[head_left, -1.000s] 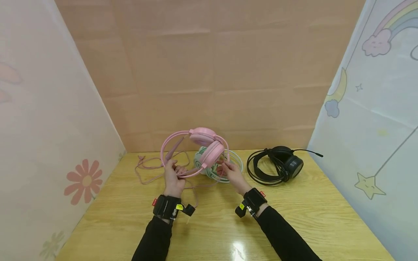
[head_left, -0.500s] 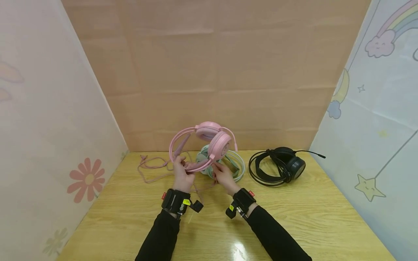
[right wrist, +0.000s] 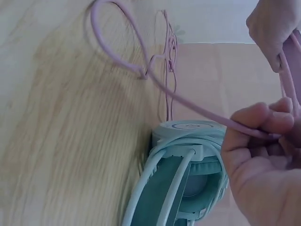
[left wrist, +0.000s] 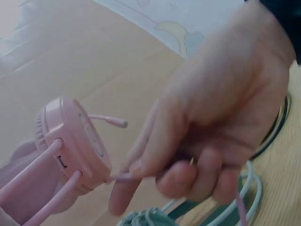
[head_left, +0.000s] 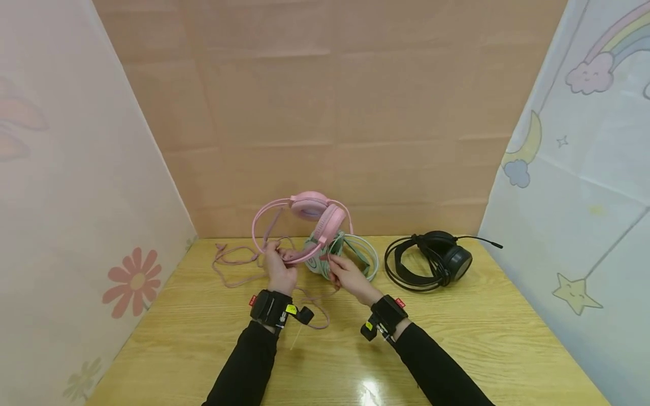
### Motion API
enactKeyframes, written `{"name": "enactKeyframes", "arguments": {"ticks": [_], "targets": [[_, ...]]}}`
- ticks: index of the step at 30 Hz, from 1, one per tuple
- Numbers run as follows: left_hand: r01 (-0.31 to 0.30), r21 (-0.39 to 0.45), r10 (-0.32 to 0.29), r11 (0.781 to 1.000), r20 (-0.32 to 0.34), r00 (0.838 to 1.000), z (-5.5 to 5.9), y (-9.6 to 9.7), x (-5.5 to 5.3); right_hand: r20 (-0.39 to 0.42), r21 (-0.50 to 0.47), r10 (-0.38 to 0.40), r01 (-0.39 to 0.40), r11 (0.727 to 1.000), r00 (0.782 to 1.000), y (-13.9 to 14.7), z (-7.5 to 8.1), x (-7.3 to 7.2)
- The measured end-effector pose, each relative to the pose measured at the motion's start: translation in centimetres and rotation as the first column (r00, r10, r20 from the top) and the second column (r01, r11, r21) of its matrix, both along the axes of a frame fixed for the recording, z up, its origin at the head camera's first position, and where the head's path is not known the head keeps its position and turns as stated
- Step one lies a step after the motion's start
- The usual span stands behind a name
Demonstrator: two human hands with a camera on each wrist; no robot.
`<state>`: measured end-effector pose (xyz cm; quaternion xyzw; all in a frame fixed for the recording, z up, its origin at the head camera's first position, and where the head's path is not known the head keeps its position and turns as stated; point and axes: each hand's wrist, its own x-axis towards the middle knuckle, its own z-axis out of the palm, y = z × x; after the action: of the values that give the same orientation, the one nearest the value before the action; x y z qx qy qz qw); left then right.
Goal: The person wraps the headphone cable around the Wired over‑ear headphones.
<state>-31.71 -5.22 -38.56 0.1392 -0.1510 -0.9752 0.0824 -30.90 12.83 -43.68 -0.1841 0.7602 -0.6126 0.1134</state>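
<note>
In the head view my left hand [head_left: 280, 272] grips the headband of a pink headset [head_left: 329, 224], holding it up over the table with its ear cups toward the back. My right hand [head_left: 352, 279] pinches the pink cable [right wrist: 197, 108] just below the near ear cup, as the left wrist view shows, with the fingers curled around it. From there the cable runs down in a loose loop to the table. A mint green headset [right wrist: 186, 126], wrapped in its own pale cable, lies right behind the hands, partly hidden by them.
A black headset [head_left: 457, 260] with a coiled black cable [head_left: 406, 282] lies to the right, its microphone pointing right. More pink cable [head_left: 225, 261] is spread at the left on the wooden table [head_left: 457, 344]. A brown paper wall [head_left: 330, 113] closes off the back.
My right hand has shifted left along the cable, closer to the left hand. The pink headset swung right, then back left. A cable loop now shows in front of the left hand.
</note>
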Motion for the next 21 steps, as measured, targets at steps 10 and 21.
{"name": "enactKeyframes", "arguments": {"ticks": [10,21], "targets": [[0.150,0.053,-0.150,0.987,0.000,0.989,1.0,1.3,0.9,0.003,0.026,-0.060,0.060,0.998,0.998,-0.7,1.2,-0.6],[0.028,0.000,-0.028,1.000,0.004,1.000,0.5,1.1,0.4,-0.187,0.142,0.015,0.012,0.990,0.982,-0.8,1.9,-0.3]]}}
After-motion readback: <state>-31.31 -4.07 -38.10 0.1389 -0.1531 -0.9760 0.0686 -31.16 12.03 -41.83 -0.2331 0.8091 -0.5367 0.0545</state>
